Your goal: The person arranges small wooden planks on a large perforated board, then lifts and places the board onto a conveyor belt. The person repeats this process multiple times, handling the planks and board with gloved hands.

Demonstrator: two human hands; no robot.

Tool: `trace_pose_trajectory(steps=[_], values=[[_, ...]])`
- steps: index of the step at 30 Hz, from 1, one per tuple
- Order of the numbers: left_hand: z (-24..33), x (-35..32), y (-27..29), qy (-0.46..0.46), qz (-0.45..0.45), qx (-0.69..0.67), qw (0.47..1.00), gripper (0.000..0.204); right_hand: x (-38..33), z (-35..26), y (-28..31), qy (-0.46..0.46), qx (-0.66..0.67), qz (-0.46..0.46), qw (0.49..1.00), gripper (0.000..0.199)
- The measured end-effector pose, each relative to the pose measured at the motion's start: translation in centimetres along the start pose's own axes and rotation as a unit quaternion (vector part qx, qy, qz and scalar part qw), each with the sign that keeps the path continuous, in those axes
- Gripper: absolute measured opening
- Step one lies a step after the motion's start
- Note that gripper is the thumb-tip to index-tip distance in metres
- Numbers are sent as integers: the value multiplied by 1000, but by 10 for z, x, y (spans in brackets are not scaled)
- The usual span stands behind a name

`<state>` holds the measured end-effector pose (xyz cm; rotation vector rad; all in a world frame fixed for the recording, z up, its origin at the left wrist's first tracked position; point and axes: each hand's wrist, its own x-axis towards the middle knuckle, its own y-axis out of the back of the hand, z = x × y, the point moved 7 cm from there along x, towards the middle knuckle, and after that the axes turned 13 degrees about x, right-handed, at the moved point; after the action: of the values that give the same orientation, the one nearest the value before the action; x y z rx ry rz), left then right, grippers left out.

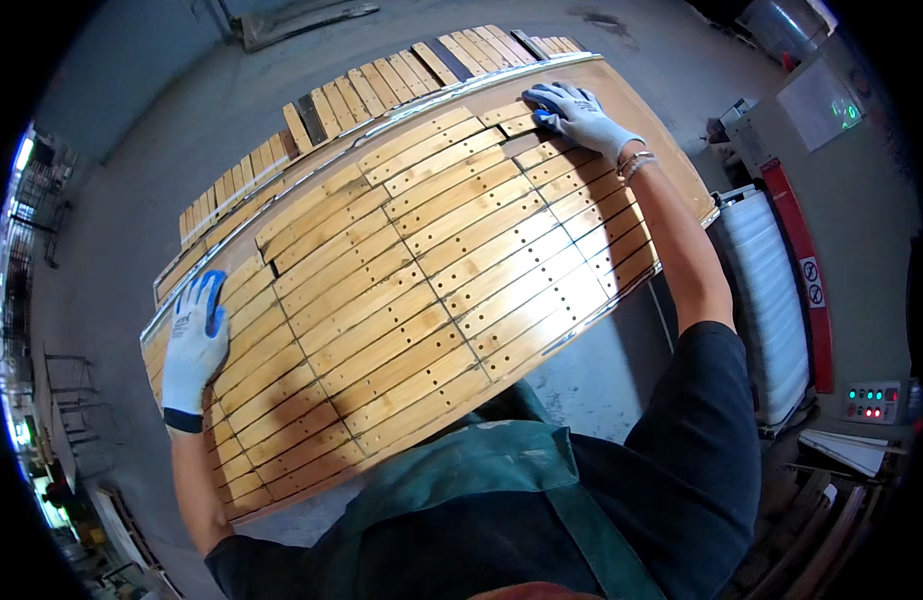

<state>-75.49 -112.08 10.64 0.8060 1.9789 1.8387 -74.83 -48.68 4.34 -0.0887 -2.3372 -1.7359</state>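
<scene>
Rows of light wooden slats (422, 270) with small dark holes lie side by side on a brown board (637, 115) in front of me. My left hand (194, 335), in a white glove with a blue palm, rests flat on the slats at the left edge, its fingers stretched and thumb a little apart. At the far right, my right hand (579, 115), gloved alike, has its fingers bent over the end of a short slat (517, 121). That slat lies slightly askew, with a dark gap beside it. The fingertips' underside is hidden.
Beyond a pale metal strip (382, 117) along the board's far edge, more slats (382, 85) stand in a row, a few dark. To the right are a grey cabinet (862, 230), a button panel (873, 402) and a white ribbed bundle (767, 300). Wood pieces (822, 530) lie lower right.
</scene>
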Motion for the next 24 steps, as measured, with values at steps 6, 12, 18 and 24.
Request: trace_pose_trajectory(steps=[6,12,18,24], values=[[98,89,14,-105,71,-93,988,42,-17,9,14,-31,114,8,993,40],[209,199,-30,-155,78,-43,984,62,-22,-15,1,14,128,30,991,45],[217,197,-49,-180,90,-73,977,70,-31,-50,6,87,16,65,994,50],[201,178,-40,-137,51,-18,989,71,27,-95,9,42,80,81,993,48]])
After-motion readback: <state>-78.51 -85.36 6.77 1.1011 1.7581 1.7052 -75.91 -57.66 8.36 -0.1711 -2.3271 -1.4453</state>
